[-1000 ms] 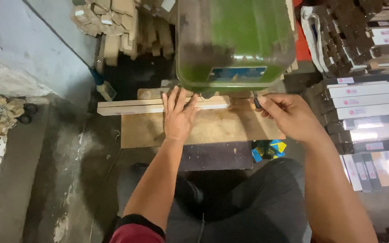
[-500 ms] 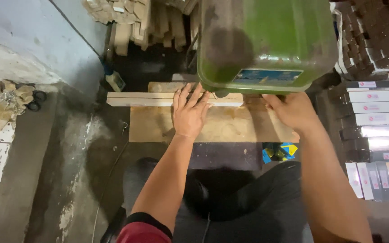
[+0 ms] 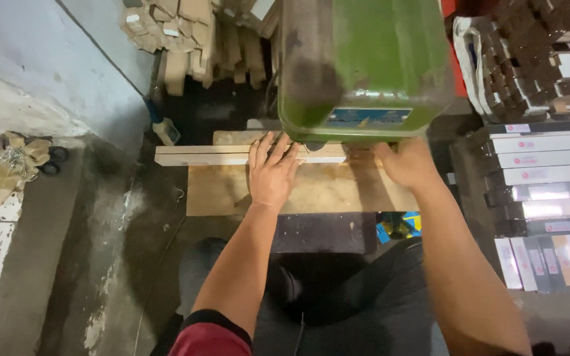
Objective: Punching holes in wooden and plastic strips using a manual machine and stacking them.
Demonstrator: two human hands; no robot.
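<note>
Right hand (image 3: 407, 163) forward, plywood worktop (image 3: 324, 194).

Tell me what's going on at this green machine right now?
A seated person works at a green machine set over a plywood table. The left hand lies flat, fingers spread, on a long pale wooden strip that runs across the table and under the machine's head. The right hand is at the table's right side, just below the machine; it is blurred, so what it holds, if anything, cannot be told. Stacked wood pieces sit behind, and flat boxed strips lie to the right.
</note>
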